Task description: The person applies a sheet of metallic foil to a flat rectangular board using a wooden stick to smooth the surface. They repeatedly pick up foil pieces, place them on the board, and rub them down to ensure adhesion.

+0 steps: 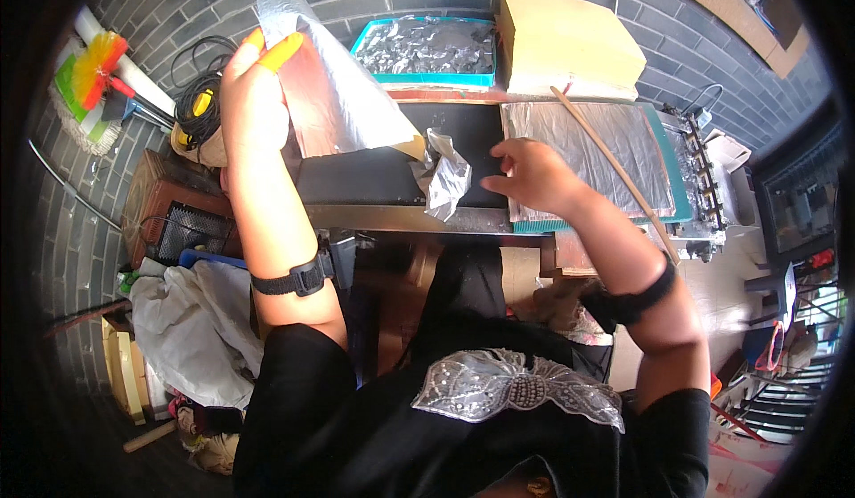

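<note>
My left hand, with orange finger covers on the thumb and a finger, holds up a sheet of silvery foil with paper by its upper left edge. The sheet slants over a dark work surface, its lower corner yellowish. My right hand is held with thumb and fingers apart, nothing visible between them, beside a crumpled piece of silver foil. Under and right of that hand lies a flat stack of foil sheets on a green mat, with a thin wooden stick slanting across.
A turquoise tray of foil scraps and a thick yellow paper stack stand along the brick wall. A metal device is at the right end. Left are coiled black cable, a brown box-shaped appliance and white cloth.
</note>
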### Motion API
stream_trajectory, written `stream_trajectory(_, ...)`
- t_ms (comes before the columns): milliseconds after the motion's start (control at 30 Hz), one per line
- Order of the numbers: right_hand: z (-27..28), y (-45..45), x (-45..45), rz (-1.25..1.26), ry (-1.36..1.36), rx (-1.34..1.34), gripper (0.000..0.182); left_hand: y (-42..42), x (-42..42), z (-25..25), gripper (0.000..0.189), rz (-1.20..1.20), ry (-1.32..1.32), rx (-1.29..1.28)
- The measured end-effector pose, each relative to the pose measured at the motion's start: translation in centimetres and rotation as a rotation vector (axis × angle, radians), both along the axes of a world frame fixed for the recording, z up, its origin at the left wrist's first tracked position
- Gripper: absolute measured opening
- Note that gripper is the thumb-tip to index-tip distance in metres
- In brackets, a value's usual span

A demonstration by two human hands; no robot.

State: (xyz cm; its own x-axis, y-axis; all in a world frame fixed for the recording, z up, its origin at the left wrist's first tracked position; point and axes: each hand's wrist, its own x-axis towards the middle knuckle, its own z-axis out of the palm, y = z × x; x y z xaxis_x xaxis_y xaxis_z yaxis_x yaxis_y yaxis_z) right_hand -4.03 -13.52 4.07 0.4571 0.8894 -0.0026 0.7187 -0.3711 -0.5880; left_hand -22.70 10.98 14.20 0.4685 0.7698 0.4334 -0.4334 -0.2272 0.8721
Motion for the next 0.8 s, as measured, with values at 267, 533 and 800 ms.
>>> stream_trajectory(267, -3.5, 6.4, 0.3, -0.045, 0.059, -0.088, 0.032, -0.7, -0.1, -0.3, 0.029, -0.043, -0.034, -0.102)
stream_trajectory(533, 3.8, -1.1, 7.2, -0.245, 0.241, 0.366, 0.013, 1.7, -0.4, -3.4, 0.017, -0.074, -0.153, -0.251)
stream_trajectory(800, 4.1, -11.6, 11.9, -0.712, 0.338, 0.287, 0.015, 3.9, 0.5, -10.7, 0.021, -0.275, -0.036, -0.397)
